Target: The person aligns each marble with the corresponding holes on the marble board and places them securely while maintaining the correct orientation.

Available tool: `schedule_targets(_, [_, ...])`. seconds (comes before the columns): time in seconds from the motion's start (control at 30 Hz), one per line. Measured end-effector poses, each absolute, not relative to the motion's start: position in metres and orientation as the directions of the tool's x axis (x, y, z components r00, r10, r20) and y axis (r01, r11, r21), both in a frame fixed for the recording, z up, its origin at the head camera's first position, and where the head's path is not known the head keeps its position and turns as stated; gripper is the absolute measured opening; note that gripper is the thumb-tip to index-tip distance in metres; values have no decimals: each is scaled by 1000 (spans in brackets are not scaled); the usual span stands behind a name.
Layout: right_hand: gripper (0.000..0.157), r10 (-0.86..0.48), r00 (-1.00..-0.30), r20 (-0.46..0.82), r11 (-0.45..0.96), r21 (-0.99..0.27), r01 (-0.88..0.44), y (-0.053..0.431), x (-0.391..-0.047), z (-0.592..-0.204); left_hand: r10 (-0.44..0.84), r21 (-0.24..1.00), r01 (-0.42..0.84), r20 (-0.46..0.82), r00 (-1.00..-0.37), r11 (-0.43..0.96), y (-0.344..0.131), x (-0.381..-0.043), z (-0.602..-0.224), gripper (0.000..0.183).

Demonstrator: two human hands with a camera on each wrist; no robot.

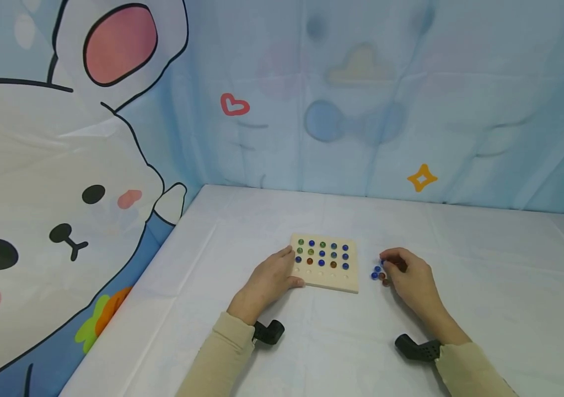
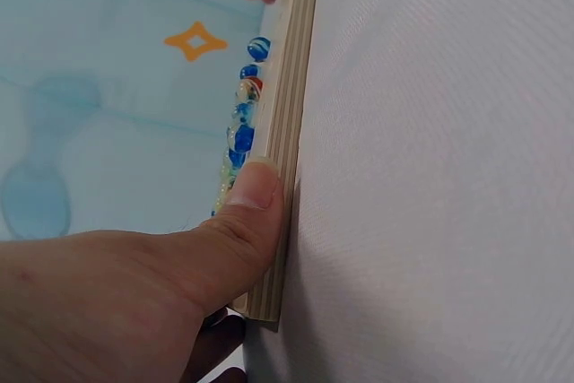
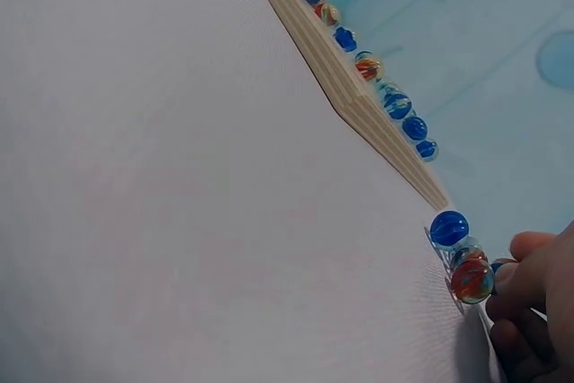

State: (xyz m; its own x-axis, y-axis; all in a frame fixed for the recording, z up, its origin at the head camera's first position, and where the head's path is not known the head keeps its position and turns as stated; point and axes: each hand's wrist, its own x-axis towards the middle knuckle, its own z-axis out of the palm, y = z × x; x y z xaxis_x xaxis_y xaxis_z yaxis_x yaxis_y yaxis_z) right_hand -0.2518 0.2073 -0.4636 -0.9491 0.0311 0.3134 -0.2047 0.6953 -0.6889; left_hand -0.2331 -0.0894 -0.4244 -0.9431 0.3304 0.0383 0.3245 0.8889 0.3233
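Observation:
A square pale wooden board (image 1: 333, 282) lies on the white table, its three back rows filled with green, blue and reddish-brown glass marbles. The front row shows bare hollows. My left hand (image 1: 270, 280) grips the board at its left side, thumb (image 2: 253, 187) along the front edge and fingers at the left edge. To the right of the board, my right hand (image 1: 413, 281) pinches a blue marble (image 3: 499, 265), mostly hidden by the fingertips. Just beneath that hand sits a small cluster of loose marbles, including a blue marble (image 3: 449, 228) and a red swirled marble (image 3: 473, 281).
The white tablecloth (image 1: 500, 286) spreads around the board. A light blue printed curtain (image 1: 272, 149) hangs along the table's back edge, and a cartoon animal print (image 1: 53, 176) covers the left side. Black wrist mounts (image 1: 269, 332) sit at both sleeves.

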Motion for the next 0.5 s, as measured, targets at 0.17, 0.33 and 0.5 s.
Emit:
schedule_targets(0.17, [20, 41, -948, 315, 684, -701, -203, 207, -249, -461, 333, 320, 327, 39, -942, 889, -89, -233, -425, 73])
schedule_targets(0.33, [20, 55, -947, 315, 674, -712, -198, 207, -248, -458, 341, 301, 341, 52, -938, 891, -89, -233, -424, 73])
schedule_targets(0.5, [20, 53, -944, 325, 666, -716, -209, 205, -247, -456, 343, 288, 345, 61, -938, 893, -89, -235, -426, 73])
